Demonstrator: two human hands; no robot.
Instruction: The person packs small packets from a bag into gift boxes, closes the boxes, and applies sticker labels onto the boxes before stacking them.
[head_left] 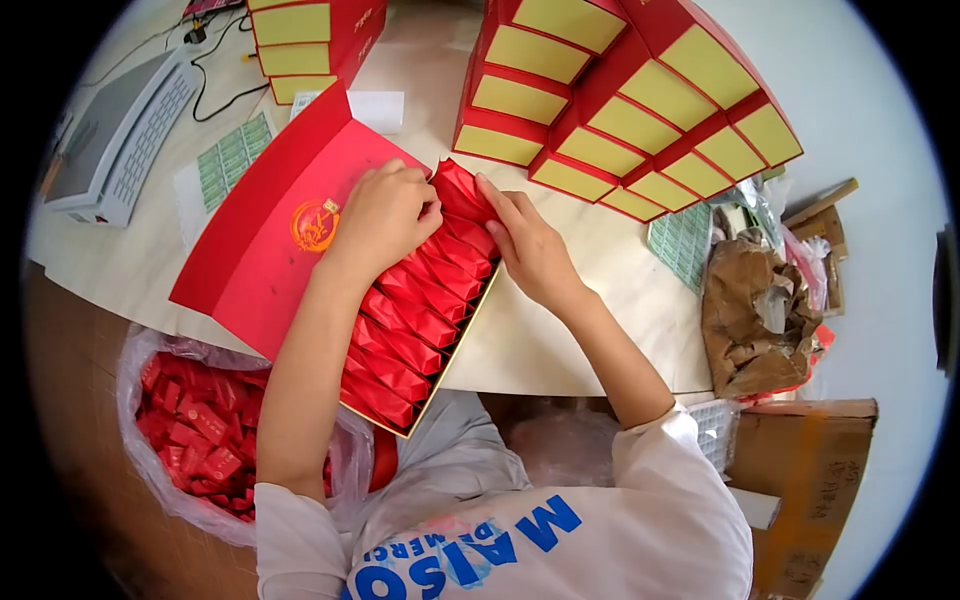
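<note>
An open red gift box (421, 420) with a gold-edged rim sits tilted at the table's front edge, partly over my lap. Its lid (262, 265), marked with a gold emblem, is folded back to the left. Shiny red foil packets (405, 335) lie side by side in rows inside. My left hand (390, 215) is curled at the box's far left side, against the packets; what its fingers hold is hidden. Across from it, my right hand (532, 240) has its fingers stretched out, touching the side of the farthest packet (462, 190).
Red boxes with pale yellow ends (600, 125) are stacked at the back, more boxes (295, 45) at back left. A plastic-lined bag of red packets (205, 430) stands lower left. A grey-white device (125, 135), sticker sheets (235, 155), crumpled brown paper (755, 320) and a carton (810, 480) surround me.
</note>
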